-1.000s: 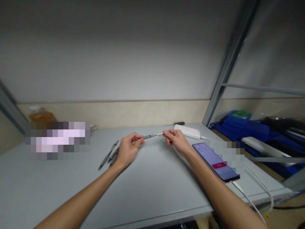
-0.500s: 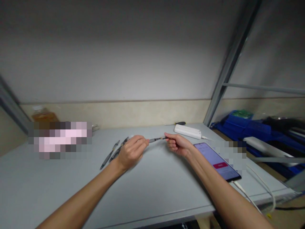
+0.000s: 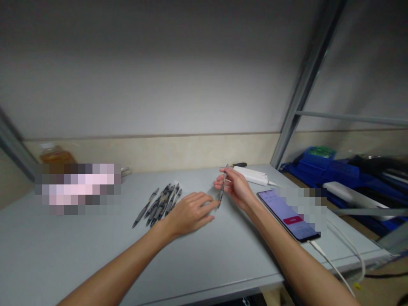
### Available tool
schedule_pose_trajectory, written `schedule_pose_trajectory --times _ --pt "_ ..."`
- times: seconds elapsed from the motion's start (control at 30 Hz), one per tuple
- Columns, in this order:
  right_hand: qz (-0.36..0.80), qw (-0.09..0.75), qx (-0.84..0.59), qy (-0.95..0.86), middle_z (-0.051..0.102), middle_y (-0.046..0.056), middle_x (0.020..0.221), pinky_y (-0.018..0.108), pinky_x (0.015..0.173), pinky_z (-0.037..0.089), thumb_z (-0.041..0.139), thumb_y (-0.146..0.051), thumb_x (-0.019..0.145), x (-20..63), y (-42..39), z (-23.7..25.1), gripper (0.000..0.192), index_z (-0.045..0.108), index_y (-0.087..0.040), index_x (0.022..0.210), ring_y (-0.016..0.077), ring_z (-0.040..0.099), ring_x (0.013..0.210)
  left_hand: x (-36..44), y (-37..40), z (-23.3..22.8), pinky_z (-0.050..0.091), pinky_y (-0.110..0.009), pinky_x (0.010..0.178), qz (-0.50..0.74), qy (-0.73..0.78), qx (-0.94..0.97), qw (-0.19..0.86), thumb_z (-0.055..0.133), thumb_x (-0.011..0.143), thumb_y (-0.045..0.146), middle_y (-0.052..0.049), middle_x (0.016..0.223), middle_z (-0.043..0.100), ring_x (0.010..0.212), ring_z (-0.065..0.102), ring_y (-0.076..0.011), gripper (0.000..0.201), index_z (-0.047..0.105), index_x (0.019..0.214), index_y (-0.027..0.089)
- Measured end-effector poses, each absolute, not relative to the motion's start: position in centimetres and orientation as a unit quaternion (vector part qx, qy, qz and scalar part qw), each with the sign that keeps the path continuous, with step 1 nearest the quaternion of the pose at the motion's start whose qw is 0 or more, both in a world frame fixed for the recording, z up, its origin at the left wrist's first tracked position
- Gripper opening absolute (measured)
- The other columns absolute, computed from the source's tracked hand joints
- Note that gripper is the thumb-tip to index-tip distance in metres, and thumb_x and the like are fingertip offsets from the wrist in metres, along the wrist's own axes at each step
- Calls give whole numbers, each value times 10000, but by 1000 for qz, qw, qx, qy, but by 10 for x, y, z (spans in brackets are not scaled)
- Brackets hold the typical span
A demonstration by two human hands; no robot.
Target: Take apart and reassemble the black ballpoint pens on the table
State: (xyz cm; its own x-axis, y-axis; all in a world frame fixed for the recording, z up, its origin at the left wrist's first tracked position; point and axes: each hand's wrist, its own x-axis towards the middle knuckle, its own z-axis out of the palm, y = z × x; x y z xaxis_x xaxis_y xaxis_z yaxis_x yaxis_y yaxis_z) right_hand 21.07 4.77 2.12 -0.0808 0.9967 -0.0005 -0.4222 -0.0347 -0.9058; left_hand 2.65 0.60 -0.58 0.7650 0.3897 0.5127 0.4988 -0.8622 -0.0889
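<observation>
My right hand holds a slim grey-and-black pen between thumb and fingers, the pen slanting almost upright above the table. My left hand has its fingers stretched out and apart, with a fingertip at or very near the pen's lower end; I cannot tell whether they touch. Left of that hand lies a loose pile of several similar pens, partly hidden by the hand. One more pen rests slightly apart at the pile's left side.
A phone with a lit screen and a white cable lies at the right. Behind it are a white power strip or bank and a screwdriver. A bottle stands at the back left beside a blurred-out item. Metal posts frame the table.
My left hand has let go of the pen and moved slightly right and down, uncovering the pile. In my right hand the pen has turned from nearly level to steep.
</observation>
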Motion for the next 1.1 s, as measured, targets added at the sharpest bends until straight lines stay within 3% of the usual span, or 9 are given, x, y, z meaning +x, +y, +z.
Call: schedule_pose_trajectory --times 0.1,0.2,0.27,0.37,0.5,0.67,1.1 --pt "658 587 -314 -353 438 -63 511 214 449 395 552 -365 774 217 52 22 177 521 -206 845 91 459 432 22 8 -2 447 -343 806 -266 -308 -907 106 481 862 305 -90 960 637 912 570 -207 273 574 1083 174" --pt "673 578 -275 -371 256 -85 464 200 360 235 453 -545 781 226 54 24 333 456 -222 700 82 253 364 14 13 3 429 -350 796 -246 -414 -865 142 446 871 263 -86 931 633 893 547 -214 200 608 946 172" --pt "674 573 -258 -388 194 -82 450 204 345 170 385 -621 773 231 55 24 438 364 -226 587 83 165 365 8 17 4 423 -348 775 -209 -469 -844 154 428 871 238 -86 909 629 884 536 -217 201 615 903 171" --pt "690 560 -237 -393 147 -78 422 205 335 127 370 -569 791 235 54 22 463 246 -220 513 80 93 367 2 21 5 415 -350 763 -176 -519 -823 150 423 863 228 -94 920 620 897 528 -227 207 617 905 167" --pt "714 534 -235 -387 115 -76 407 204 325 107 356 -453 807 234 53 22 415 215 -216 497 81 53 367 1 23 4 400 -383 751 -155 -568 -794 150 409 864 258 -112 941 610 924 519 -260 231 613 913 162" --pt "722 523 -228 -390 138 -76 431 189 335 120 353 -502 804 235 51 25 415 256 -214 521 78 64 385 0 24 3 392 -389 749 -113 -612 -766 159 389 865 268 -128 960 597 962 505 -274 249 603 920 153" --pt "788 473 -213 -331 128 -76 409 167 328 97 334 -408 815 235 50 28 383 252 -202 503 69 41 378 -4 24 -1 398 -438 769 -90 -653 -736 152 380 852 253 -188 994 601 980 503 -302 299 617 950 100"
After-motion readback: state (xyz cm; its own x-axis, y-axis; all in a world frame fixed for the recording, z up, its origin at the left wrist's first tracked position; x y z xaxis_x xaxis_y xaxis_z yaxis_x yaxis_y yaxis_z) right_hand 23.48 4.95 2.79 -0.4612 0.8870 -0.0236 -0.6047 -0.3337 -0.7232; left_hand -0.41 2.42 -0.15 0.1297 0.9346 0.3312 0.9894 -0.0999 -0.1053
